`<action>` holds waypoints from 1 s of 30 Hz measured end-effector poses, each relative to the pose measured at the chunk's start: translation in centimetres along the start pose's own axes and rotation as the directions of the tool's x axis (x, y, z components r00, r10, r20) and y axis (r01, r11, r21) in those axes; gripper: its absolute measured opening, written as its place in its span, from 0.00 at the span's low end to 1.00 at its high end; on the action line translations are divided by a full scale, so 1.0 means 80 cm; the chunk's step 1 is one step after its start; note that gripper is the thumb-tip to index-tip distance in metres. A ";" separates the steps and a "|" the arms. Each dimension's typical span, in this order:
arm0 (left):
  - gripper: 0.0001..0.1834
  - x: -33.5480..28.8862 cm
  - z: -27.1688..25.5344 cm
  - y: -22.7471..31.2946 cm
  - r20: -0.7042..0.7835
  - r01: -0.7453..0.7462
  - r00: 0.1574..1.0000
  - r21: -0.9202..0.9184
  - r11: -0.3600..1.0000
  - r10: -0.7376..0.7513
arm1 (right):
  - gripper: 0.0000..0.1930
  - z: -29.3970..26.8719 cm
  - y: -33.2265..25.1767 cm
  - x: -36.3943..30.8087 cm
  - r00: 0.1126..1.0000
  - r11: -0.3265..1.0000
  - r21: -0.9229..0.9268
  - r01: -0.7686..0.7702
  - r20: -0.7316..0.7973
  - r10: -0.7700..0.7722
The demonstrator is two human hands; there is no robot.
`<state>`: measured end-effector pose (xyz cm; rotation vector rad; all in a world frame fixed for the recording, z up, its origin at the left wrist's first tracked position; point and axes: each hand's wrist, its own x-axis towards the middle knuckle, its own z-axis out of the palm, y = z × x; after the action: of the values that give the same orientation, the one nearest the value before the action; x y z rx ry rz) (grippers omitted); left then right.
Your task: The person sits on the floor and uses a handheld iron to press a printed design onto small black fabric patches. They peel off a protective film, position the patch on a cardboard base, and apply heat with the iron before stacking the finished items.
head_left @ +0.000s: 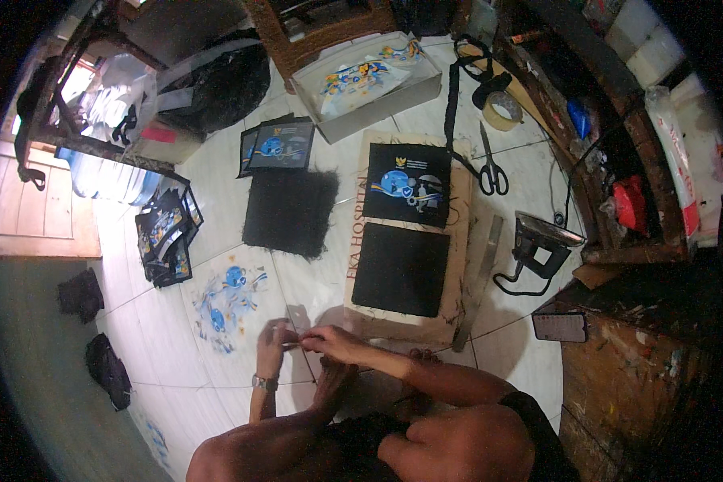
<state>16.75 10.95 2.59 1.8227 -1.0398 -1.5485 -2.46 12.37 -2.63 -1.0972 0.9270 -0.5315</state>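
My left hand (273,344), with a watch (265,383) at its wrist, and my right hand (331,342) meet low in the middle, above the tiled floor. Their fingers are closed and come together at the fingertips. Whatever they pinch is too small and blurred to name. Just left of them lie printed transfer films (218,319) with blue and yellow designs. Ahead to the right is a padded board (458,241), bearing a black fabric square with a printed emblem (406,186) and a plain black fabric square (402,271) nearer me.
A frayed black cloth stack (287,214) and printed black squares (278,146) lie left of the board. Beyond stands a white box (377,100) of films. Rightward are an iron (538,251), scissors (492,173), a tape roll (503,111), a flat bar (479,281) and a phone (560,326).
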 end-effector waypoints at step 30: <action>0.26 0.130 -0.048 -0.020 -0.073 -0.317 0.659 0.876 0.364 0.749 | 0.12 -0.068 -0.064 -0.134 0.972 0.791 -0.611 -0.034 -0.204 -0.117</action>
<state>21.32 2.99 -3.80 1.8547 -2.0459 -0.0810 -12.35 15.76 5.12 -1.6716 1.3386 -0.4043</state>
